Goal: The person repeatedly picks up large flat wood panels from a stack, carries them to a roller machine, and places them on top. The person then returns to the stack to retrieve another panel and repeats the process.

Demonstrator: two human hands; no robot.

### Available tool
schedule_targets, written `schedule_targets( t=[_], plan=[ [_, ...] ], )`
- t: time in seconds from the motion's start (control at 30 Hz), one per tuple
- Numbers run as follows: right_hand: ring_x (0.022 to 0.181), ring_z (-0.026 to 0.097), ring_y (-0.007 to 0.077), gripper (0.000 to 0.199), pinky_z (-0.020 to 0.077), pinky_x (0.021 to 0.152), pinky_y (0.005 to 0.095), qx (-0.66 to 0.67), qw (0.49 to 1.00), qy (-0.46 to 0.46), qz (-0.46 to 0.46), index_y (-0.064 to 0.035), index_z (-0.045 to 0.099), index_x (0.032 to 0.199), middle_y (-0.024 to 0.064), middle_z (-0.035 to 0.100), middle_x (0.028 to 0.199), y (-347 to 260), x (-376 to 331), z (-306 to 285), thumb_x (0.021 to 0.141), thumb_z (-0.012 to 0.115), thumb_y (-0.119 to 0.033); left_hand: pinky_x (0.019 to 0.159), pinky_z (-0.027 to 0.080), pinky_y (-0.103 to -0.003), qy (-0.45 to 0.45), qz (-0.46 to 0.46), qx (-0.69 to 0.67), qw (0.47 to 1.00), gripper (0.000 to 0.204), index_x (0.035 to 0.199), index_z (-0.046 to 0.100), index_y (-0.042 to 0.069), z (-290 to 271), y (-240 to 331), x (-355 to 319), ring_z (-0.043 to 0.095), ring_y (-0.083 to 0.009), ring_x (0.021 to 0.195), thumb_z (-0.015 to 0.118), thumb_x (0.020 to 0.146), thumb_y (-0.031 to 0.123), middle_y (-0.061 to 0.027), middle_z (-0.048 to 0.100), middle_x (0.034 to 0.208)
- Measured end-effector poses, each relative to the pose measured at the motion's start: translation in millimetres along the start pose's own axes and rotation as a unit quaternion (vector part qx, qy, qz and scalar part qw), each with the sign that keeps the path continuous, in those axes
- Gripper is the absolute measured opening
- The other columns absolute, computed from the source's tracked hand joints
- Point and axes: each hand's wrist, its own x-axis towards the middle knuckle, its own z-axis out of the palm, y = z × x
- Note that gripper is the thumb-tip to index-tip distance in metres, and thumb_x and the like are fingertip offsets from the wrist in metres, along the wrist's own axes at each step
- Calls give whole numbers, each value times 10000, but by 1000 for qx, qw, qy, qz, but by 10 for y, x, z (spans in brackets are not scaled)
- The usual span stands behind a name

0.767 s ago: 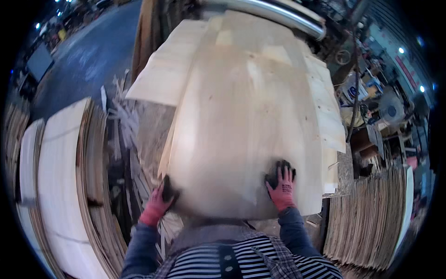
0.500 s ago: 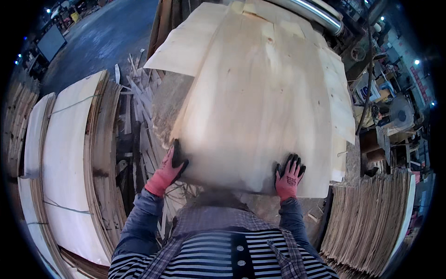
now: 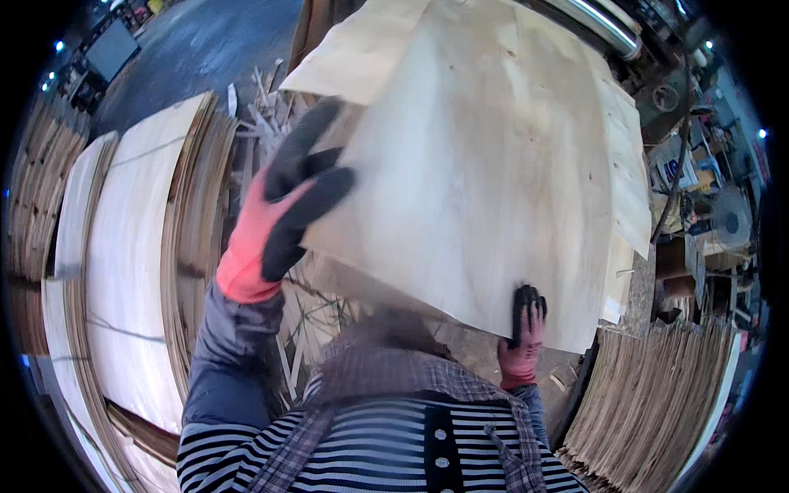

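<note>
A wide, pale wood veneer sheet (image 3: 485, 189) lies on top of other sheets in front of me. My left hand (image 3: 283, 205), in a pink glove with black fingers, is raised beside the sheet's left edge. Its fingers are spread and somewhat blurred, the tips overlapping that edge in view; whether they touch it I cannot tell. The near left part of the sheet looks lifted and slanted. My right hand (image 3: 523, 337), gloved the same way, rests flat on the sheet's near edge toward the right, fingers stretched forward.
Tied stacks of veneer (image 3: 127, 271) stand on the left. Another dense stack (image 3: 649, 403) stands at the near right. A shiny metal roller (image 3: 600, 25) lies beyond the sheets. Wood scraps (image 3: 263, 115) litter the floor at the left, and a fan (image 3: 730, 220) stands at the right.
My left hand has risen from the sheet's near left corner and moved forward, its fingers spreading. The sheet's near left part has come up. My right hand stays near the edge.
</note>
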Motion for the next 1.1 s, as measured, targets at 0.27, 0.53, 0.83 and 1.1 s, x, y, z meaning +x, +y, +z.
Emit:
schedule_targets(
  t=[0.27,0.53,0.83,1.1],
  plan=[
    [1134,432,314,668,300,998,419,-73,997,21,27,-116,459,1219,143,461,1228,402,1427,-279,596,696,-161,950,343,-412,-33,38,563,825,698,1294,304,-13,-627,-1651,-496,380,-412,1140,633,710,181,-267,352,1271],
    [1196,374,285,549,256,1021,425,-98,989,114,14,-117,402,1267,126,429,1273,1392,3400,452,752,552,-235,903,353,-438,-23,-105,627,772,894,1336,208,-1,-451,-1759,-225,419,-411,1065,701,640,266,-256,387,1238],
    [1222,298,346,599,157,1032,517,-134,987,90,-5,-23,375,1269,176,342,1318,887,2979,666,780,534,-332,741,466,-316,96,-144,357,918,679,1316,337,74,-653,-1581,-187,584,-224,815,658,721,140,-119,597,971],
    [1251,204,432,774,127,1023,551,-83,966,-242,28,16,318,1282,233,252,1349,280,535,178,690,636,-367,923,356,-335,-257,-150,174,939,383,1174,500,-6,-128,-855,121,475,-244,1083,485,869,227,-127,562,1101]
  ],
)
